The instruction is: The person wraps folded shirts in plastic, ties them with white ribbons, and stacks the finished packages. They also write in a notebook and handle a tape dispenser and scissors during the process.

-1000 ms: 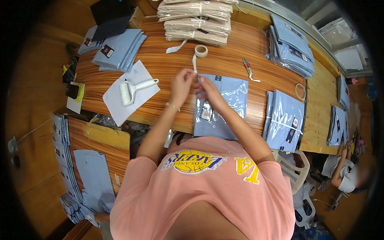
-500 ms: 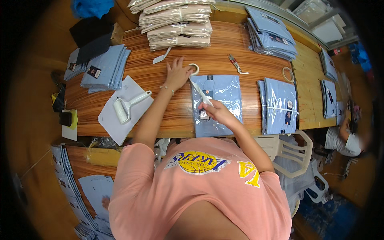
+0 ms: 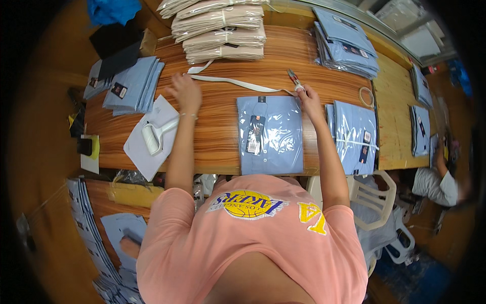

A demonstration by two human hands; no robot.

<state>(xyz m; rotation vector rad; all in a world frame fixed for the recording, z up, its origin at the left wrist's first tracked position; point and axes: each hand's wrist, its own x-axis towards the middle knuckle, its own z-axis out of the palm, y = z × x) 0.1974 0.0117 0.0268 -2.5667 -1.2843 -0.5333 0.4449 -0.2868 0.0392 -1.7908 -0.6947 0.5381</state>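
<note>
A flat, ribbon-like white strip (image 3: 238, 82) runs in a shallow curve over the wood-grain tabletop (image 3: 217, 129) between the hands. The right hand (image 3: 310, 101) pinches its right end, just beside red-handled pliers (image 3: 293, 77); whether those are gripped too, I cannot tell. The left hand (image 3: 186, 95) has its fingers spread near the other end. Nearer the body lies a folded pale-blue shirt (image 3: 281, 139) in glossy clear plastic

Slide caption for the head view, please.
Flat white strip spanning between left hand and right hand, beyond a plastic-wrapped folded light-blue garment.
</note>
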